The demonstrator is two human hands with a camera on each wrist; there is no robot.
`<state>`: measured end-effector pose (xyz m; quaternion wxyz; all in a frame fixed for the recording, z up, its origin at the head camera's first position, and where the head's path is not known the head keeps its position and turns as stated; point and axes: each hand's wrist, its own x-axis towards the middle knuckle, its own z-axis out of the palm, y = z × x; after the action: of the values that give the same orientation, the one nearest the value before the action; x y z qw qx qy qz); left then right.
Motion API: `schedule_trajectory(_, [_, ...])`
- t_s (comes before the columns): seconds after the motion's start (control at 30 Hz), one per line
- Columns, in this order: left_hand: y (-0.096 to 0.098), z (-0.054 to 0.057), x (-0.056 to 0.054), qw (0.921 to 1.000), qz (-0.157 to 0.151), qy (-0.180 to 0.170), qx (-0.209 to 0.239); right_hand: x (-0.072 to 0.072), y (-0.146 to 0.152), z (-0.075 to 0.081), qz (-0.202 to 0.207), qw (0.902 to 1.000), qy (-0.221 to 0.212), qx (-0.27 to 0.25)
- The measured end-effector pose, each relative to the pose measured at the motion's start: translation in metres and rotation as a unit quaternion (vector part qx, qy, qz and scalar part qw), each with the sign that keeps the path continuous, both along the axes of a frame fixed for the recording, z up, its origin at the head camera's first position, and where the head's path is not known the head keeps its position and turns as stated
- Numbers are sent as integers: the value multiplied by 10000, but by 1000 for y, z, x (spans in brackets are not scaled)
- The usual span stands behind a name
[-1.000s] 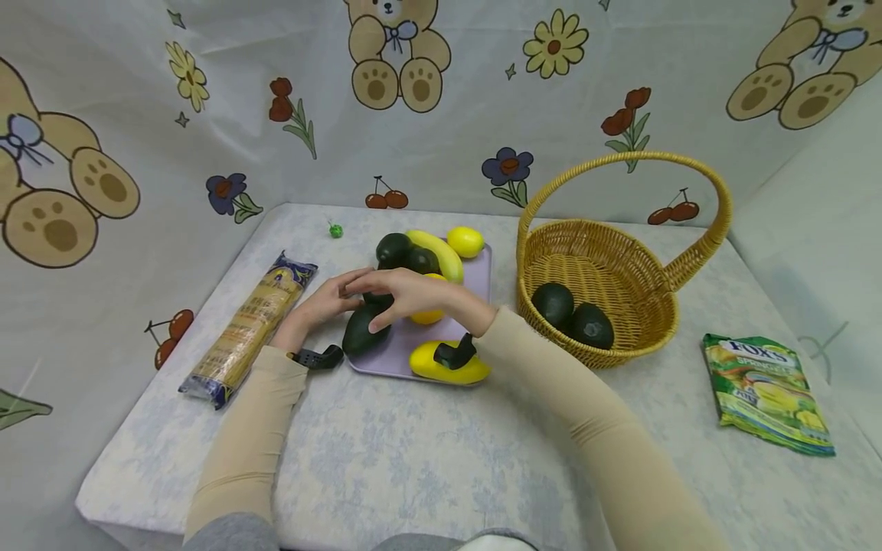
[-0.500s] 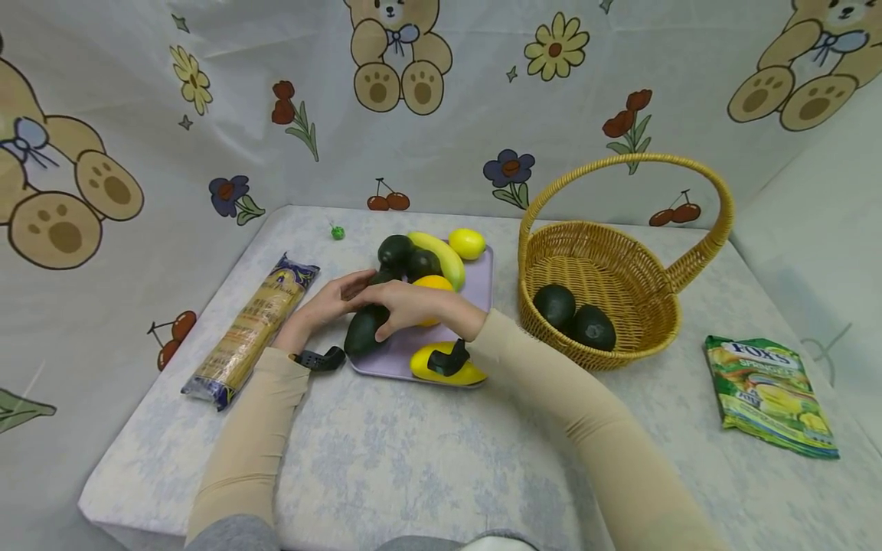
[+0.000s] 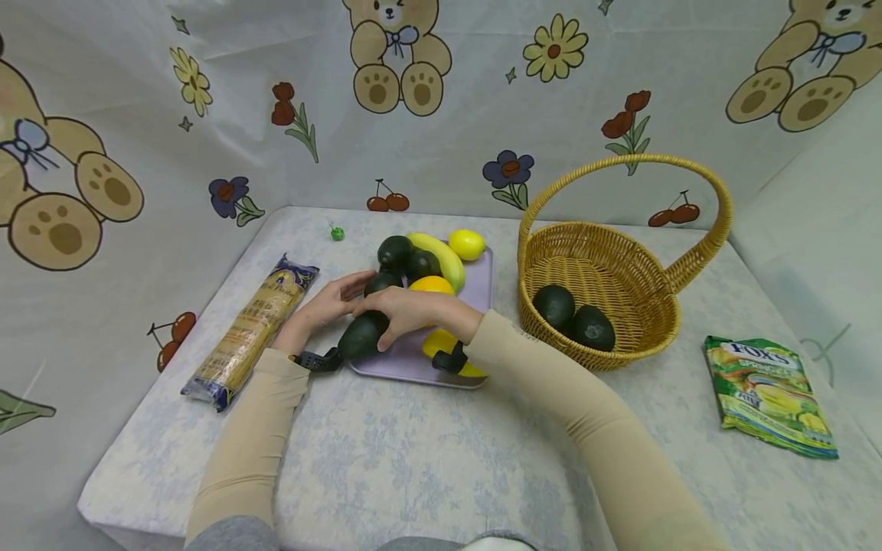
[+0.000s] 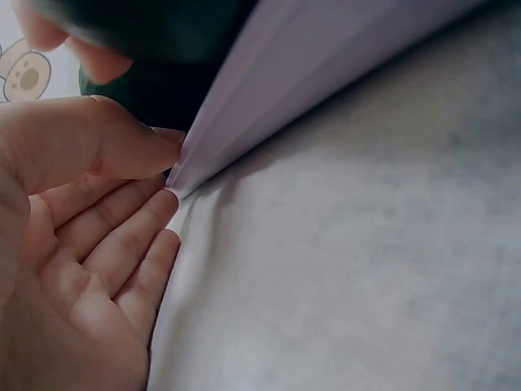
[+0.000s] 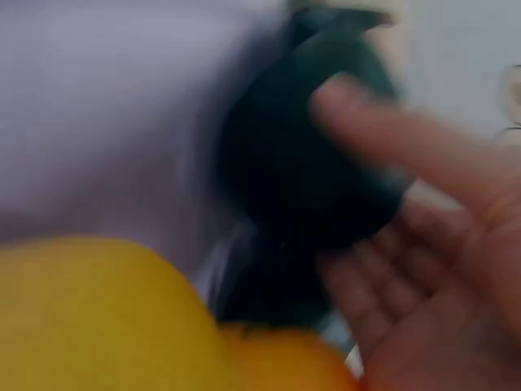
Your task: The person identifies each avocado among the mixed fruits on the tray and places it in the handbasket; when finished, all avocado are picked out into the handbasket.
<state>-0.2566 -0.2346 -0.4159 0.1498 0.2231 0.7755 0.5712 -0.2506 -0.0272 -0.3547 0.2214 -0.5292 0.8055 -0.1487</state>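
Note:
My right hand (image 3: 413, 312) grips a dark green avocado (image 3: 361, 338) at the front left of a lilac tray (image 3: 413, 375). In the right wrist view its thumb lies across the avocado (image 5: 285, 155), blurred, with the fingers on the other side. My left hand (image 3: 324, 304) is at the tray's left side. The left wrist view shows its thumb on the rim of the tray (image 4: 244, 130) and its fingertips low against the outside, pinching the edge. Behind the held avocado lie several more avocados (image 3: 396, 251), partly hidden by the right hand.
Also on the tray are a banana (image 3: 444, 259), a lemon (image 3: 467, 244), an orange fruit (image 3: 432, 284) and a long yellow fruit (image 3: 441, 341). A wicker basket (image 3: 651, 325) holding two avocados stands right. Pasta (image 3: 251, 329) lies left, a green packet (image 3: 772, 394) far right.
The right hand has closed round the front avocado and drawn it slightly toward the tray's front left. The left hand has stayed at the tray's edge.

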Motion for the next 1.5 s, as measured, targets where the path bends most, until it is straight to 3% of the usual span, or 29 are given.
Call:
schedule_trajectory(0.13, [-4,-13,-7,10000,36,37,38,0,0,-2,86,9999,48,-43])
schedule_trajectory(0.4, [-5,-18,-9,9999,45,89,26,1,6,4,179,9992,-27,-354])
schedule_trajectory(0.53, [-5,-18,-9,9999,107,-56,47,2,15,20,95,9972,-128,-736])
schedule_trajectory(0.77, [-5,-21,-12,9998,97,151,28,5,40,56,88,9902,15,-1392])
schedule_trajectory(1.07, [-1,-19,-12,9996,-44,233,137,19,99,90,-200,9775,136,-2094])
schedule_trajectory(1.3, [-1,-17,-12,9994,112,319,31,25,161,108,-927,9731,440,-2062])
schedule_trajectory(1.5, [-1,-16,-10,9997,210,81,-34,25,214,103,-1916,9663,524,-1640])
